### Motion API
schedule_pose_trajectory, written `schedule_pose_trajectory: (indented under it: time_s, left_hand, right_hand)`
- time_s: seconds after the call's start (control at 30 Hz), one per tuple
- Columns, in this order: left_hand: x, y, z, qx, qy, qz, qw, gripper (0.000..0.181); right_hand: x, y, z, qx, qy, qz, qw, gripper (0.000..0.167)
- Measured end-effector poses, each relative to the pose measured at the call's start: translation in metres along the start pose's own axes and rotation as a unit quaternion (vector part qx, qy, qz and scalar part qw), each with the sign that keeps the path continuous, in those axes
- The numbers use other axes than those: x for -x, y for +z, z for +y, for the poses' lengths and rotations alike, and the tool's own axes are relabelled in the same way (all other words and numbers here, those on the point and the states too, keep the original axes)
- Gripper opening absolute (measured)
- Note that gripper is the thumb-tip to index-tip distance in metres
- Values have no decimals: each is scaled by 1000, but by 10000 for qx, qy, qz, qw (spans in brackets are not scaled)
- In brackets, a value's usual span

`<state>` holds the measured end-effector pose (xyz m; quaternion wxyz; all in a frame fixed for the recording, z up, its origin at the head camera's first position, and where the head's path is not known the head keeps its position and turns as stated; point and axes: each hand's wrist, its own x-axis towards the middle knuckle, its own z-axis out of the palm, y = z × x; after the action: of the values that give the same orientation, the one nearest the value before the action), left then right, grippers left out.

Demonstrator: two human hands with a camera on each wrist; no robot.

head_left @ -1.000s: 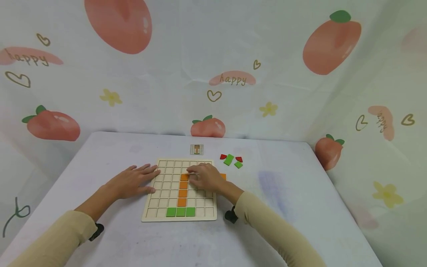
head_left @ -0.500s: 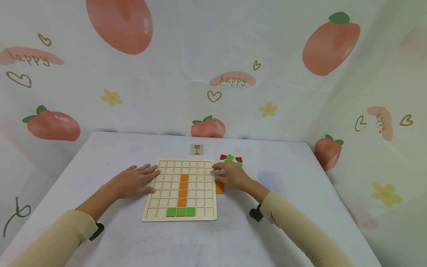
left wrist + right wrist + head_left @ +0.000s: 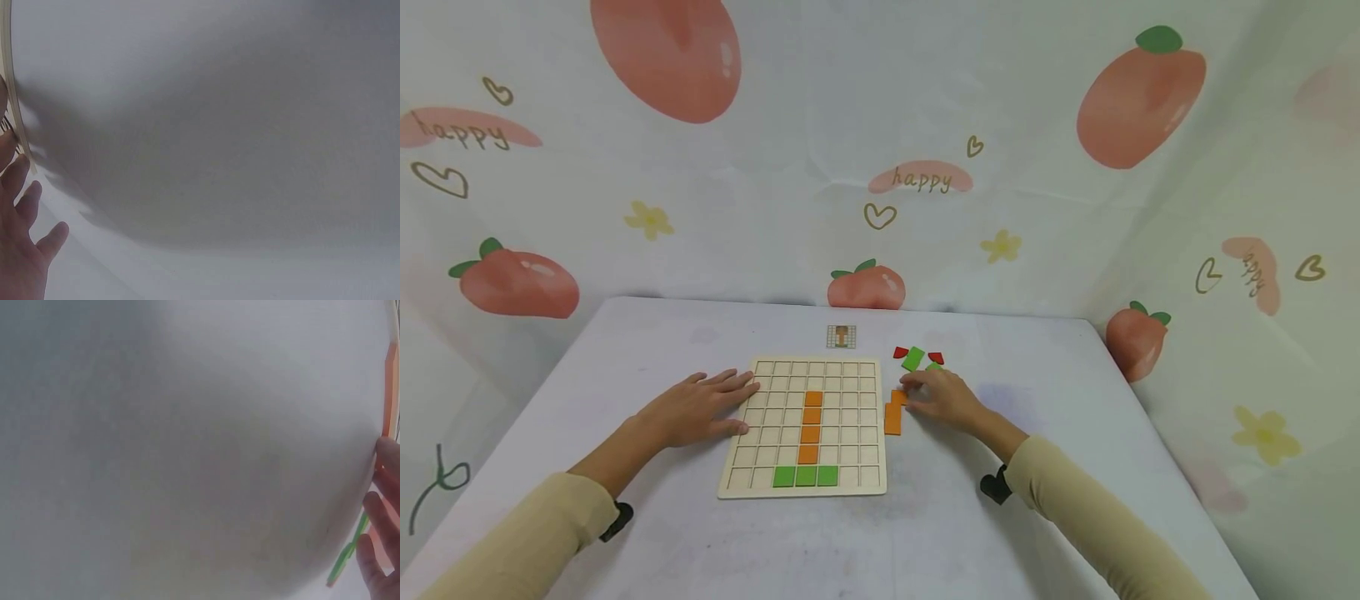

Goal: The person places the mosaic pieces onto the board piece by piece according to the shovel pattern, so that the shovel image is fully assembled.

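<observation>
My left hand lies with spread fingers at the left edge of a pale wooden grid board, fingertips on its rim. On the board, a column of orange tiles stands above a row of three green tiles. Just right of the board, my right hand has its thumb and index finger around an orange tile, which they appear to pinch. Another orange piece lies against that tile, nearer the person. In the right wrist view, an orange piece shows beyond the thumb.
Behind the right hand lie two red pieces and a green rectangle. A smaller green piece is partly hidden by that hand. A small pattern card sits behind the board on the white table. A printed cloth hangs behind.
My right hand has moved right from over the board to the orange tile beside it. The left hand and the tiles on the board have stayed put.
</observation>
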<state>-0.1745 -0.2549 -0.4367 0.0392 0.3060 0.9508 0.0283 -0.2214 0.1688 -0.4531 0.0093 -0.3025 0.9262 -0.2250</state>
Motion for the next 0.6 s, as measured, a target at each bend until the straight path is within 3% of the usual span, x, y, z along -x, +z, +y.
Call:
schedule_pose_trajectory:
  time_s: [0.6]
  left_hand:
    - [0,-2,2,-14,-45,-40,10000,72]
  right_hand:
    - [-4,6,-1,-157,23,208,9997,33]
